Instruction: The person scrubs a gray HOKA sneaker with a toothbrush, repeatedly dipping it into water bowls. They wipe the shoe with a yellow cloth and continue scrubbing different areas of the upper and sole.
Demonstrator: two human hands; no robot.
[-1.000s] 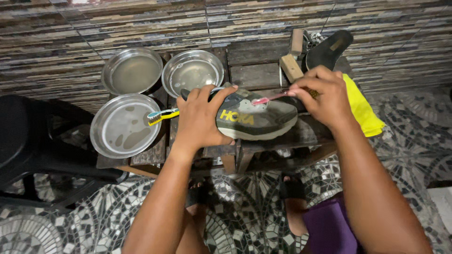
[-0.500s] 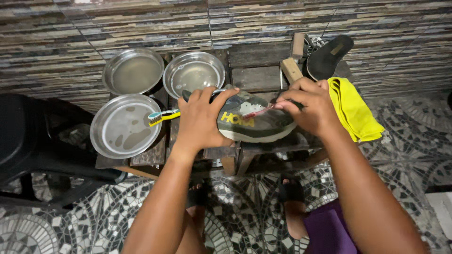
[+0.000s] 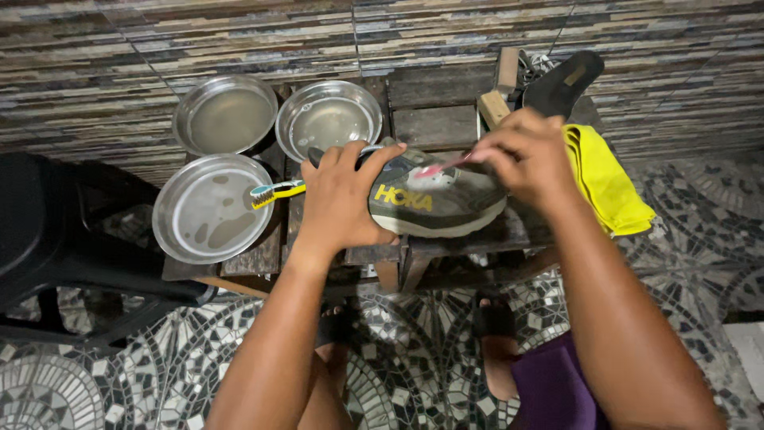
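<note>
The left hand (image 3: 344, 195) grasps the heel end of a dark shoe (image 3: 434, 199) lying on its side on the wooden table (image 3: 434, 107). The right hand (image 3: 525, 155) pinches a pink toothbrush (image 3: 439, 167) against the shoe's top. Left of the shoe, another toothbrush (image 3: 274, 192) rests on a metal pan (image 3: 208, 211).

Wooden table (image 3: 446, 107): pans (image 3: 211, 209), shoe (image 3: 438, 199), cloth (image 3: 609, 187)

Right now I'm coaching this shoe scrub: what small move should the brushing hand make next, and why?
Probably a short stroke along the shoe's upper. The right hand has the pink brush on the foamy patch there, and the left hand pins the shoe on the wooden table, so it looks steady enough.
</note>
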